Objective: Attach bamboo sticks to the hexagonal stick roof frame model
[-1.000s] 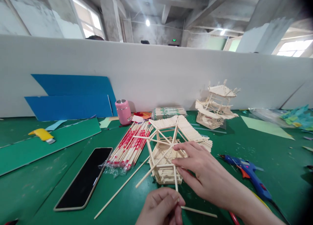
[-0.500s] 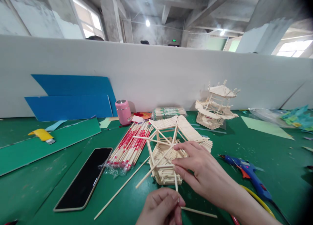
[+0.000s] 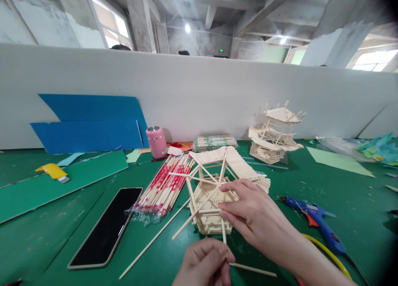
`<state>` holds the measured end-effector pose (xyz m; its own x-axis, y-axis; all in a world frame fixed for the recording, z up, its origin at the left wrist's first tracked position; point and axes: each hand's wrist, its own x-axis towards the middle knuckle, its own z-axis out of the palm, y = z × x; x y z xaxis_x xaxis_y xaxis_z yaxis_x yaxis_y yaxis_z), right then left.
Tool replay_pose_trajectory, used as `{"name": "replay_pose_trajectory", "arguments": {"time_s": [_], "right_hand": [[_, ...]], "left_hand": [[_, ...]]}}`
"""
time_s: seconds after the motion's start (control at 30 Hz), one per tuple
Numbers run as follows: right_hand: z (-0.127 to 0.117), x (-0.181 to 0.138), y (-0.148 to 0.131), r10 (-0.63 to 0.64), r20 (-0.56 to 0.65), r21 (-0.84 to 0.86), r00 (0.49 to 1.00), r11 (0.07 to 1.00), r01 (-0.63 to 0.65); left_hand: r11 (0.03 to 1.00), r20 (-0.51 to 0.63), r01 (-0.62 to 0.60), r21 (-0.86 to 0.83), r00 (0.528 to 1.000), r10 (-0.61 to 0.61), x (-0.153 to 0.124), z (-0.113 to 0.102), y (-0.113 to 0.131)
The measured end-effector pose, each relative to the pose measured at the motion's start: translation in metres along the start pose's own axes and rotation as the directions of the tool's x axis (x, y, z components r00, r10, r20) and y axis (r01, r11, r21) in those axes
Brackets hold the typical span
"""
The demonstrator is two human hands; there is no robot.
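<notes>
A stick-built model (image 3: 214,186) with a spoked roof frame stands on the green table (image 3: 46,244) before me. My right hand (image 3: 258,219) rests against its right side, fingers stretched toward the frame's centre and touching the sticks. My left hand (image 3: 203,263) is closed in a pinch on a thin wooden stick (image 3: 223,230) that runs up to the frame's front edge. Another loose stick (image 3: 253,270) lies beside that hand.
A black phone (image 3: 107,226) lies at left, next to a wrapped bundle of red-and-white chopsticks (image 3: 164,185). A blue glue gun (image 3: 314,219) lies at right. Behind are a finished stick pagoda (image 3: 275,132), a pink cup (image 3: 156,141), blue boards (image 3: 90,124) and a yellow cutter (image 3: 53,171).
Almost nothing: my right hand's fingers shifted very slightly on the frame, and the view drifted a little.
</notes>
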<state>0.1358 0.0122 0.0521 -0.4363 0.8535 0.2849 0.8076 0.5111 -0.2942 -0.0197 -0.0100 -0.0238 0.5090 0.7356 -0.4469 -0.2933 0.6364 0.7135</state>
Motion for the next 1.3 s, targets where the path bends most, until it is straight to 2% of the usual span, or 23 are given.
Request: {"name": "replay_pose_trajectory", "arguments": {"time_s": [0.6, 0.93, 1.3], "right_hand": [[0.003, 0.002, 0.000, 0.009, 0.005, 0.009, 1.000, 1.000, -0.009], [-0.007, -0.002, -0.003, -0.009, 0.046, 0.037, 0.999, 0.999, 0.007], [-0.007, -0.004, -0.003, -0.005, 0.058, 0.055, 0.998, 0.998, 0.002]], "left_hand": [[1.000, 0.006, -0.007, 0.022, 1.000, 0.007, 0.001, -0.001, -0.001], [0.999, 0.001, -0.041, 0.001, 0.999, 0.041, 0.001, 0.000, -0.003], [0.999, 0.009, -0.035, -0.018, 0.999, 0.035, 0.000, 0.002, -0.001]]}}
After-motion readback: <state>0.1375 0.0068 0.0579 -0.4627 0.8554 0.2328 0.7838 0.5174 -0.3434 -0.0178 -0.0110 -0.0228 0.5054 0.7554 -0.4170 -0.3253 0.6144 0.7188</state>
